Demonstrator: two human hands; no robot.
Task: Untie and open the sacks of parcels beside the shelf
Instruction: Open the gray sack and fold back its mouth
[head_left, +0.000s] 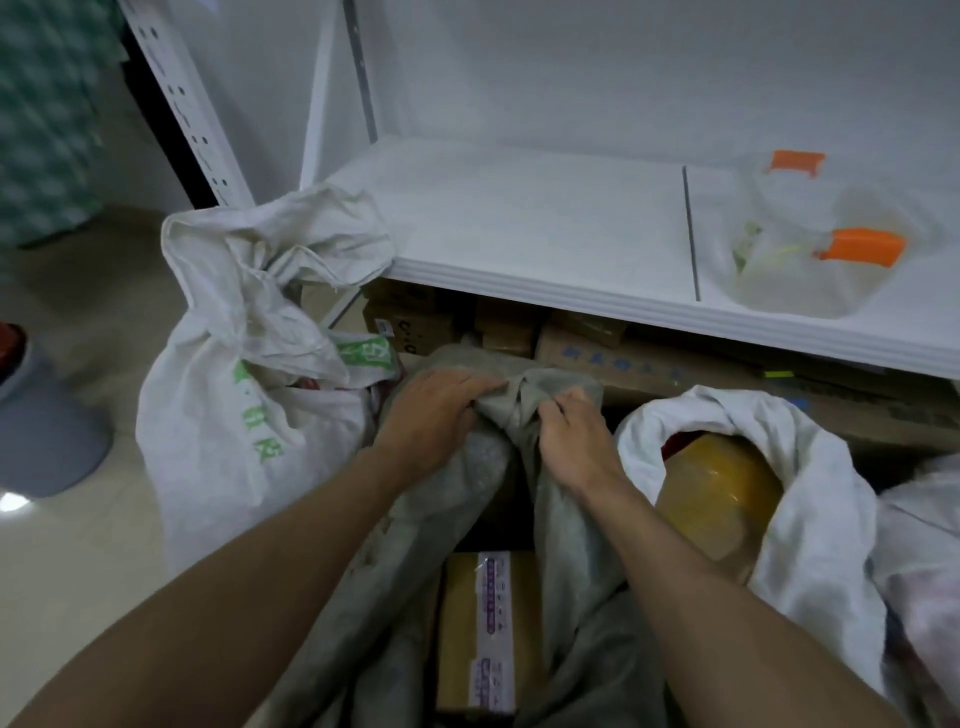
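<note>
- Grey and round, a low tub-like thing (47, 421) stands on the floor (78, 561) at the far left; what it is I cannot tell.
- White woven sack with green print (223, 415) stands on the floor just beside the left front corner of the shelf board (545, 228). Its neck is bunched tight and the loose top flares above it, leaning on that corner.
- The left hand (431, 415) lies on the far rim of the grey sack (566, 545), fingers curled down into the cloth and gripping a bunch of it.
- The grey sack stands in the middle, in front of the shelf board's front edge, with its mouth already parted towards the camera.
- A cardboard parcel (483, 629) with purple-printed tape lies inside that mouth, between the two forearms.
- The right hand (576, 441) pinches a fold of the same rim, close to the left hand, with a ridge of cloth gathered between them.
- Brown cardboard boxes (597, 348) are stacked under the shelf board, behind the sacks.
- A white open sack (810, 493) stands right of the grey one, touching it, its rim rolled down around a yellow-brown taped parcel (722, 493).
- A clear plastic bag (831, 239) holding orange pieces lies at the right end of the shelf board.
</note>
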